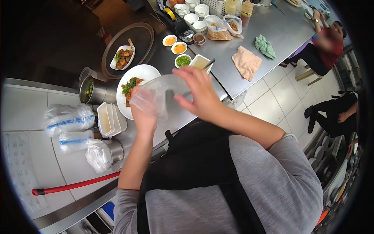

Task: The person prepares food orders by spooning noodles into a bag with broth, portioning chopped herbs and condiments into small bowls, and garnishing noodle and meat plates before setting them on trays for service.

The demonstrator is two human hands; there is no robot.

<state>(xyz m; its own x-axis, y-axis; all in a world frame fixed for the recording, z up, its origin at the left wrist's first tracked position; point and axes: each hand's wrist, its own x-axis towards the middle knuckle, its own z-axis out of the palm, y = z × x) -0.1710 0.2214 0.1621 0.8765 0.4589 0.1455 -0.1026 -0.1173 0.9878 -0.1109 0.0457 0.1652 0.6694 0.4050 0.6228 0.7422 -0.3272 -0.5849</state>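
Seen from the head view, w/ both hands over the steel counter point(286, 29), L hand point(145, 119) is closed on a clear plastic piece point(152, 99), thin, glossy & crumpled; blur hides whether it's a bag or a sheet. It sits over the near side of a round white plate point(151, 73), partly covering it. R hand point(203, 94) is spread fairly wide, thumb well apart from the fingers, right by the plastic's other edge; can't tell if the fingertips touch it.

On the plate: brown fried pieces point(127, 102) w/ green leaves. Beyond it, 1 dark round tray point(149, 37) w/ 1 curved white dish point(115, 64) of similar brown chunks.

Small white bowls: 2 w/ smooth orange-yellow contents point(179, 48), 1 w/ chopped greens point(183, 61). Beside these, 1 rectangular white tub point(200, 62) w/ pale contents, a dark handle sticking out.

Further R: 2 rumpled cloths, 1 pink point(246, 63), 1 green point(265, 46); also 2 clear bags of brown bits point(224, 28), just beside each other.

L side: 1 shiny steel pot point(103, 93) w/ small round green fruit, 3 nested white tubs point(112, 119), 2 plastic-wrapped sleeves point(70, 120) w/ blue stripes, 1 long red tube point(80, 184) w/ black tip.
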